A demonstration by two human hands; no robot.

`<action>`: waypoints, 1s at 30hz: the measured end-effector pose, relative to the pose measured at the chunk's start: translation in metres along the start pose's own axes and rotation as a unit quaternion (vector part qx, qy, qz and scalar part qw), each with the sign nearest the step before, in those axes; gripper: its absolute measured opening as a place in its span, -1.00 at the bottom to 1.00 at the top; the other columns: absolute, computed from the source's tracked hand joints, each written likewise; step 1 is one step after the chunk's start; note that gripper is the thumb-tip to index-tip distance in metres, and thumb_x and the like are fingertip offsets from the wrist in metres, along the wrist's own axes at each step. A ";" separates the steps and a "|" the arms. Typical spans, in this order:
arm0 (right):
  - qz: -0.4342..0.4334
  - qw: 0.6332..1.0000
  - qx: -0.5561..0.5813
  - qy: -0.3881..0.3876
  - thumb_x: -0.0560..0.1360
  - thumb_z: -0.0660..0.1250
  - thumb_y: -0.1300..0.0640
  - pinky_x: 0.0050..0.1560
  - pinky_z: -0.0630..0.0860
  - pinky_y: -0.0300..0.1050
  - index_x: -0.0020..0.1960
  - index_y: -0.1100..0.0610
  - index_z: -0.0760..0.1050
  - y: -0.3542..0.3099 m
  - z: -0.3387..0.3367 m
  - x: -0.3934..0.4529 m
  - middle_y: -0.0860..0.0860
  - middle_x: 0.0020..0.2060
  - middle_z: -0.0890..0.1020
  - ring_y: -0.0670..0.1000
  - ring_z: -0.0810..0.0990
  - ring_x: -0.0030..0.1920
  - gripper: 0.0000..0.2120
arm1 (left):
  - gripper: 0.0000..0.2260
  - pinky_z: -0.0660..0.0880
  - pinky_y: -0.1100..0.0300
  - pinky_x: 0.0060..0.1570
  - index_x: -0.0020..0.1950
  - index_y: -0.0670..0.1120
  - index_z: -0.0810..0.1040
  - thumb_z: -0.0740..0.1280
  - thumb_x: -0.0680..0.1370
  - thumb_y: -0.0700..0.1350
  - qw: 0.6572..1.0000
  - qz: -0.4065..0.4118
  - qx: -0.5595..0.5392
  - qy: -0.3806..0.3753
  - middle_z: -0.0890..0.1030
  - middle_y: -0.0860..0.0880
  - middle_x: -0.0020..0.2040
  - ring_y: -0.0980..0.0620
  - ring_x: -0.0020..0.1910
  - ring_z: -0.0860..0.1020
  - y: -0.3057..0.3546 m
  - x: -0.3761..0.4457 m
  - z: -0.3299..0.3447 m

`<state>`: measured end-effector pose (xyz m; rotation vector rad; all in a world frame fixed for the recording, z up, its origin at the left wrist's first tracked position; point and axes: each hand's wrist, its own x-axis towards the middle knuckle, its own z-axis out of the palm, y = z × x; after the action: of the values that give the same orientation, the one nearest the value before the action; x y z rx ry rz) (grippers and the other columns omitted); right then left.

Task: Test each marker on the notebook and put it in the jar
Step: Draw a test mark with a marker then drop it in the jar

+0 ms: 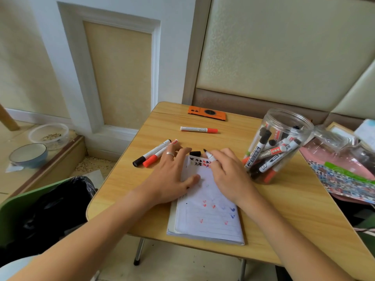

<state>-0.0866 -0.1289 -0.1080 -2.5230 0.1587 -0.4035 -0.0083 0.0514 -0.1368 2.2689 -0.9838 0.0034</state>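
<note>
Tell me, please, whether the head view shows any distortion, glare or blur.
Head view: wide-angle bending bows the wall panels and table edges; soft daylight, only faint shadows; glare on the clear jar; the writing at the notebook top is smeared.

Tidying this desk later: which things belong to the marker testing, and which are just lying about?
Job: notebook, uncapped black marker in right hand, its cap, jar, three loose markers, left hand.
Lying about: orange phone, patterned bag.

Bare table (280,201) is seen at lower right of frame. Right-centre is blocked by the jar (281,145); two markers (154,153) lie left of centre, one marker (198,130) and a phone (207,113) above.
</note>
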 end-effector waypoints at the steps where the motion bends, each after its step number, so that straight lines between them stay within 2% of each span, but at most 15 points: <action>1: 0.001 1.000 0.016 0.015 0.70 0.14 0.10 0.09 0.49 0.02 0.22 0.06 0.57 -0.001 -0.001 0.002 -0.04 0.01 0.48 -0.01 0.53 -0.02 -0.75 | -0.35 0.15 0.23 0.38 0.57 0.06 0.14 0.31 0.57 0.23 1.000 0.012 0.014 -0.001 0.12 0.03 0.50 0.02 0.53 0.14 -0.001 -0.004 0.001; 3: -0.005 0.996 0.073 0.048 0.71 0.18 0.12 0.02 0.57 -0.04 0.41 -0.02 0.48 -0.005 -0.004 0.003 -0.07 0.01 0.53 -0.03 0.62 -0.09 -0.69 | -0.35 0.19 0.26 0.33 0.57 0.03 0.13 0.30 0.58 0.22 0.999 0.031 0.037 0.014 0.16 0.00 0.45 0.01 0.47 0.23 0.000 -0.009 0.004; 4: 0.001 0.990 0.125 0.060 0.70 0.20 0.15 -0.03 0.63 -0.03 0.41 -0.06 0.44 -0.008 -0.005 0.003 -0.04 -0.02 0.56 -0.01 0.67 -0.17 -0.69 | -0.37 0.22 0.27 0.32 0.56 0.02 0.14 0.30 0.59 0.19 0.998 0.035 0.038 0.024 0.18 -0.01 0.43 0.01 0.44 0.26 0.000 -0.010 0.006; 7: 0.053 0.955 0.284 0.068 0.68 0.25 0.24 -0.08 0.70 -0.02 0.14 -0.04 0.43 -0.013 -0.006 0.002 0.09 -0.03 0.60 0.06 0.74 -0.21 -0.82 | -0.44 0.29 0.23 0.30 0.53 -0.02 0.18 0.28 0.61 0.13 0.998 0.030 0.039 0.043 0.22 -0.04 0.41 -0.01 0.37 0.34 0.001 -0.013 0.010; 10: 0.122 0.884 0.450 0.014 0.66 0.30 0.30 0.05 0.69 0.10 0.00 0.11 0.52 -0.012 -0.003 0.003 0.17 -0.04 0.62 0.11 0.73 -0.12 -0.87 | -0.48 0.29 0.11 0.24 0.51 -0.02 0.22 0.11 0.60 0.19 0.992 0.012 0.114 0.056 0.28 -0.02 0.37 -0.03 0.30 0.37 0.003 -0.015 0.016; 12: 0.153 0.834 0.531 -0.021 0.67 0.26 0.32 0.12 0.67 0.13 0.05 0.16 0.57 -0.010 -0.001 0.003 0.19 -0.04 0.64 0.12 0.73 -0.04 -0.86 | -0.44 0.28 0.04 0.22 0.49 0.01 0.23 -0.03 0.56 0.24 0.985 -0.013 0.162 0.059 0.30 0.00 0.36 -0.03 0.29 0.36 0.005 -0.017 0.019; 15: 0.170 0.785 0.594 -0.037 0.70 0.12 0.37 0.17 0.64 0.13 0.22 0.19 0.60 -0.007 -0.001 0.005 0.18 -0.01 0.69 0.12 0.73 0.05 -0.70 | -0.45 0.28 0.04 0.21 0.46 0.01 0.26 -0.06 0.56 0.24 0.983 -0.024 0.168 0.063 0.34 0.00 0.32 -0.02 0.26 0.36 0.008 -0.019 0.023; 17: 0.167 0.784 0.597 -0.034 0.68 0.14 0.41 0.16 0.64 0.11 0.30 0.18 0.58 -0.006 -0.002 0.006 0.17 0.00 0.70 0.11 0.72 0.05 -0.66 | -0.45 0.28 0.05 0.22 0.44 0.02 0.25 -0.07 0.55 0.25 0.982 -0.030 0.175 0.061 0.35 0.02 0.28 -0.01 0.25 0.37 0.010 -0.021 0.025; 19: 0.157 0.795 0.585 -0.030 0.64 0.22 0.43 0.07 0.65 0.01 0.33 0.19 0.56 -0.005 0.003 0.005 0.15 -0.02 0.69 0.08 0.70 -0.01 -0.66 | -0.42 0.26 0.04 0.25 0.44 0.04 0.21 -0.09 0.52 0.31 0.984 -0.037 0.169 0.046 0.33 0.03 0.28 -0.01 0.27 0.34 0.011 -0.020 0.024; 22: 0.163 0.820 0.549 -0.008 0.63 0.32 0.35 -0.21 0.58 -0.20 0.21 0.16 0.56 -0.007 0.011 0.004 0.13 -0.15 0.64 0.02 0.63 -0.17 -0.79 | -0.29 0.23 0.01 0.33 0.49 0.04 0.14 -0.08 0.49 0.44 0.987 -0.026 0.157 0.008 0.30 0.02 0.35 0.00 0.35 0.29 0.006 -0.019 0.015; 24: 0.162 0.838 0.521 -0.001 0.62 0.37 0.24 -0.33 0.46 -0.23 0.09 0.10 0.56 -0.010 0.013 0.003 0.10 -0.23 0.58 -0.01 0.56 -0.28 -0.92 | -0.24 0.23 0.02 0.35 0.52 0.01 0.12 0.00 0.50 0.48 0.983 -0.005 0.183 -0.004 0.29 0.02 0.39 0.00 0.39 0.28 0.001 -0.018 0.009; 26: 0.155 0.854 0.497 -0.001 0.63 0.37 0.18 -0.38 0.36 -0.24 0.01 0.08 0.55 -0.014 0.016 0.003 0.08 -0.27 0.56 -0.02 0.52 -0.33 -0.97 | -0.24 0.26 0.03 0.33 0.51 -0.02 0.18 0.02 0.50 0.48 0.980 0.010 0.198 0.007 0.32 0.01 0.38 -0.02 0.36 0.31 -0.003 -0.019 0.008; 30: 0.136 0.869 0.477 0.006 0.64 0.35 0.19 -0.45 0.27 -0.23 -0.01 0.09 0.52 -0.022 0.018 0.003 0.07 -0.31 0.56 -0.02 0.48 -0.39 -0.94 | -0.27 0.31 0.01 0.24 0.41 -0.04 0.32 -0.04 0.50 0.47 0.976 0.018 0.216 0.028 0.39 0.00 0.31 -0.04 0.28 0.38 -0.004 -0.022 0.012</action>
<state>-0.0775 -0.1019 -0.1089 -1.4912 0.2424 -0.2786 -0.0248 0.0608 -0.1541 2.6234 -1.0744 0.3259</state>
